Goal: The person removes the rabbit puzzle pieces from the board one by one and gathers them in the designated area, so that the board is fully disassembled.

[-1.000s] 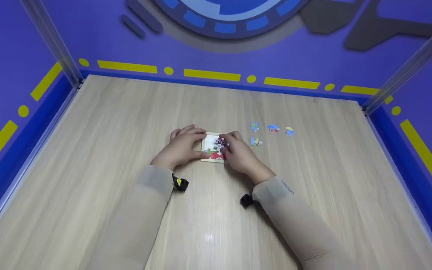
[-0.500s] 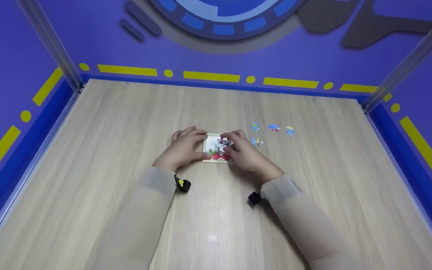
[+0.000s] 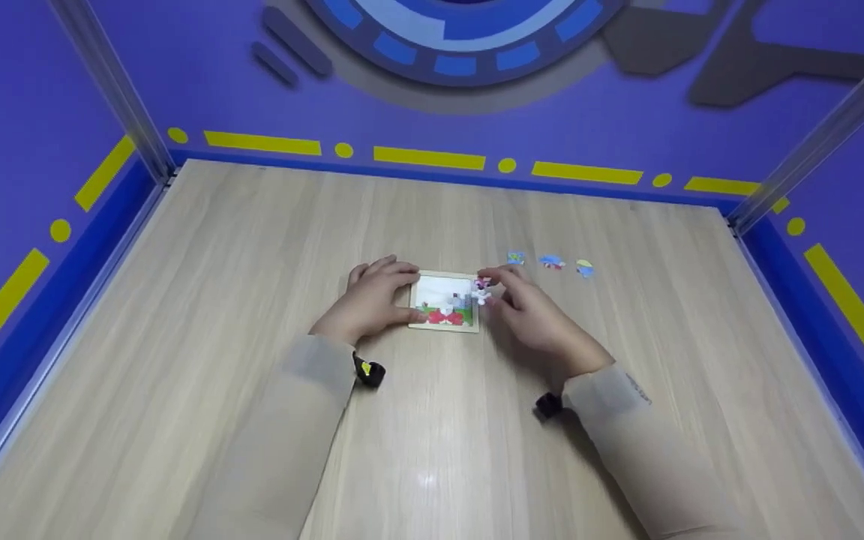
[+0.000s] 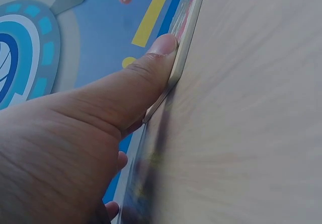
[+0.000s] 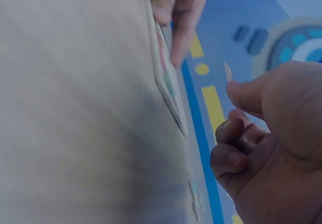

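A small square jigsaw puzzle tray with a pale wooden rim lies on the table. Red and green pieces fill its lower part; much of the upper part shows white backing. My left hand grips the tray at its left side, thumb at the near corner and fingers at the far one. Just past the tray's right edge, my right hand pinches a puzzle piece with a pink and white cartoon figure. In the right wrist view this thin piece stands edge-on at the fingertips, raised off the table.
Beyond the right hand lie loose puzzle pieces: a blue-green one, a blue and red one, and a blue and yellow one. The wooden table meets purple-blue walls at the back and sides.
My right hand has lifted the cartoon-figure piece out of the tray and moved right with it, uncovering white backing. It now hides one loose piece. The left hand keeps its grip on the tray.
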A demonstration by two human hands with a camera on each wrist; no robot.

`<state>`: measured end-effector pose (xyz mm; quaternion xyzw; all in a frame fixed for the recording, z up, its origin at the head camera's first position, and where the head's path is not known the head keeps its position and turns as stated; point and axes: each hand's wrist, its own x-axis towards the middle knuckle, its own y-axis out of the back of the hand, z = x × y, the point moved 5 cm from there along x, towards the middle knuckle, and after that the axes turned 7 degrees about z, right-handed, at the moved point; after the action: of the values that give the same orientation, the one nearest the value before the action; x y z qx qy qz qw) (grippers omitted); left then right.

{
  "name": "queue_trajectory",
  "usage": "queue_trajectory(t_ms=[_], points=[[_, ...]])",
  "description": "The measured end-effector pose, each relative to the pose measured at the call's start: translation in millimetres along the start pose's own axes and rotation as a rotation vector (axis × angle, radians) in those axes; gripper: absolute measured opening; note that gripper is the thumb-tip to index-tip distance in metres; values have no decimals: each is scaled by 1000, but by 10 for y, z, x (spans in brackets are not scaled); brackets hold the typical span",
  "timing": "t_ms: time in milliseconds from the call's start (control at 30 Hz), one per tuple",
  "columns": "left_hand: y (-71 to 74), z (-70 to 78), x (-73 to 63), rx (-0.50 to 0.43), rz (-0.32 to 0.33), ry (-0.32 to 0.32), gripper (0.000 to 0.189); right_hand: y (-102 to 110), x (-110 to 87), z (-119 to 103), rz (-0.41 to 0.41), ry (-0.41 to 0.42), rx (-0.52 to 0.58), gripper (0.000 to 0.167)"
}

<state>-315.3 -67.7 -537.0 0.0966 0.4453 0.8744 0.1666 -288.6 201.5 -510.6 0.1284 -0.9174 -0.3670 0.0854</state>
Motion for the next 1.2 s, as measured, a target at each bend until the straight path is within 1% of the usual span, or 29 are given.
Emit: queue_trajectory(t_ms=[267,433,700,900,1200], points=[[-6,-4,9,17,0,4,86,345,3,282,53,-19,-2,47],[-9,-15,21,13,-2,8,86,481,22,463,58,-25,-29,46],[-20,-30,8,-3,7,1,85,620,33,683,39,-54,-70,48],[-42,-52,2,-4,15,0,86,715,13,794,2,-113,-122,49],[-26,-36,11,8,14,3,87,802,-31,960,-7,-184,-174,51]])
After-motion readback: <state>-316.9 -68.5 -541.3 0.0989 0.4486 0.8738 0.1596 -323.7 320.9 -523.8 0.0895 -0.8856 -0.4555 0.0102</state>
